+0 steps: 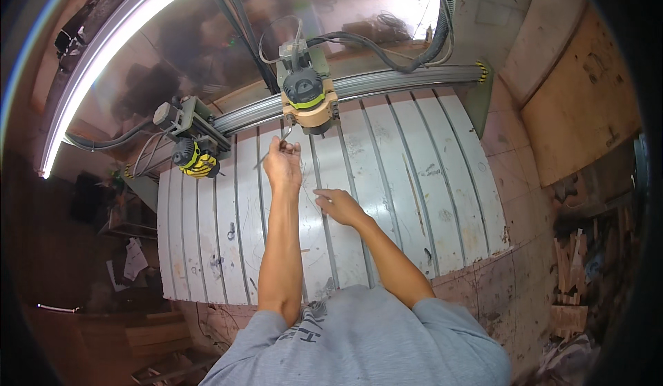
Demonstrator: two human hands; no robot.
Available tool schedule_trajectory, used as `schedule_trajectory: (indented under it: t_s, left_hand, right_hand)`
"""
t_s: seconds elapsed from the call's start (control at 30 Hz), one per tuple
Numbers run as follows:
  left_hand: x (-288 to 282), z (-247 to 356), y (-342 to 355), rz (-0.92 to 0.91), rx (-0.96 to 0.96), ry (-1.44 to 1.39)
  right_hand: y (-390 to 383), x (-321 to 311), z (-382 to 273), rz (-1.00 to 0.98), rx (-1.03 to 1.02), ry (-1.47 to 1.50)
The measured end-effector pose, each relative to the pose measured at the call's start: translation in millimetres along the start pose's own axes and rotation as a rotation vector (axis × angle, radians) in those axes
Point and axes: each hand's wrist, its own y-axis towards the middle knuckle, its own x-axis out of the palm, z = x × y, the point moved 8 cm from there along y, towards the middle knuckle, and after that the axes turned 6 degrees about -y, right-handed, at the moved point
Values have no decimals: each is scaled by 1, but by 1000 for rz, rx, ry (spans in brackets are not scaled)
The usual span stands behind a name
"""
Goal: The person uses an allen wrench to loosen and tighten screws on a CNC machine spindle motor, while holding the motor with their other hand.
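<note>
My left hand [283, 166] is closed around a thin metal wrench [286, 134]. The wrench's head reaches up beside the lower left of a tan clamp bracket [312, 118], and its thin shank slants down past my fingers. Held in that bracket is a black spindle motor [304, 87] with a lime-green band, mounted on a metal gantry rail [387, 82]. Lower and to the right, my right hand [338, 206] is over the slotted table, thumb and index finger pointing left with a gap between them. Nothing shows clearly in it.
A second motor [197, 159], black and yellow, hangs on the rail's left part. The pale slotted bed [359, 179] spreads beneath. A bright tube light [110, 54] arches at upper left. Dark cables [387, 53] loop behind the gantry. Wood offcuts [572, 268] lie at far right.
</note>
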Motion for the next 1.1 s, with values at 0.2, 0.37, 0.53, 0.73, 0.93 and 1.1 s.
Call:
schedule_trajectory:
  t_s: [0.2,0.37,0.53,0.73,0.93,1.1]
  left_hand:
    - [31,61,-11,17,570,730]
    - [87,89,-41,-197,1006,1228]
    - [117,89,-52,-358,1059,1496]
    - [122,95,-58,-424,966,1427]
    - [136,112,-96,-302,864,1131]
    - [144,34,-156,-931,1178,1536]
  right_hand:
    - [-46,-16,40,36,147,113]
    - [-57,-35,36,112,170,123]
    - [-54,-62,-2,194,65,98]
    - [-49,-102,-46,339,-62,143]
    - [-57,-129,-98,450,-213,259]
    - [-93,-163,-140,654,-391,28]
